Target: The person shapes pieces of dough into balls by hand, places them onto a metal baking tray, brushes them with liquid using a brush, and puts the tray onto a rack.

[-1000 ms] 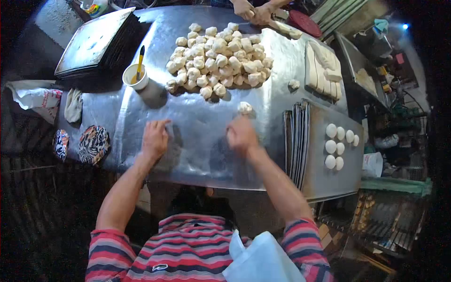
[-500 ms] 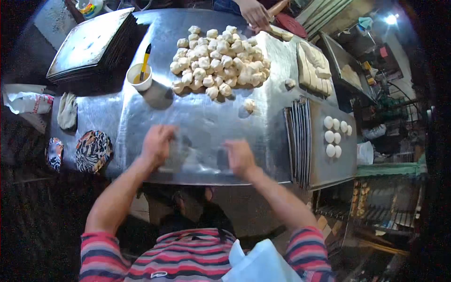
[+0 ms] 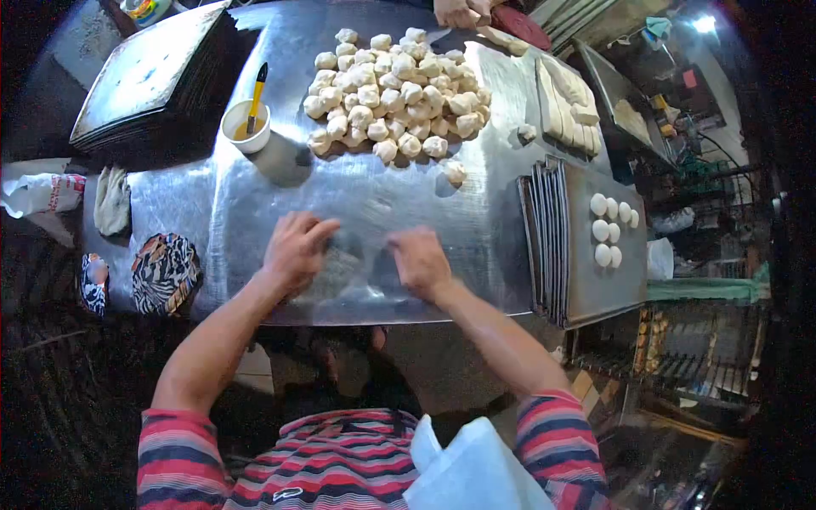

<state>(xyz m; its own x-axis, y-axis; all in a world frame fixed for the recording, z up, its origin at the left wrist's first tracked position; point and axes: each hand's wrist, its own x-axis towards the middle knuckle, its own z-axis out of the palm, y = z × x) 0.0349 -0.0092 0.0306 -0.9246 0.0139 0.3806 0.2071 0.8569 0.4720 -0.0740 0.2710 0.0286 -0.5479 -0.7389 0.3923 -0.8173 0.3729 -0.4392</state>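
Observation:
My left hand (image 3: 297, 250) is over the front of the metal table (image 3: 374, 200), fingers curled in and pointing toward the middle; what lies under them is hidden. Facing it is my right hand (image 3: 416, 257), slightly blurred, its fingers bent and the palm side out of sight. A gap separates the two hands. Beyond them rises a heap of pale dough pieces (image 3: 395, 93). One single dough piece (image 3: 455, 172) lies just in front of the heap, nearest to my right hand.
At left are a white cup (image 3: 246, 127) with a yellow brush (image 3: 256, 98), stacked trays (image 3: 153, 72), a cloth (image 3: 112, 201) and a patterned cap (image 3: 165, 274). Right: upright trays (image 3: 552, 242), round dough balls (image 3: 601, 230), dough strips (image 3: 561, 106). A co-worker's hands (image 3: 461, 12) show at the top.
My right hand has moved from beside the single dough piece down and left, nearer my left hand. The co-worker's hands have shifted at the far edge. The view has shifted a little.

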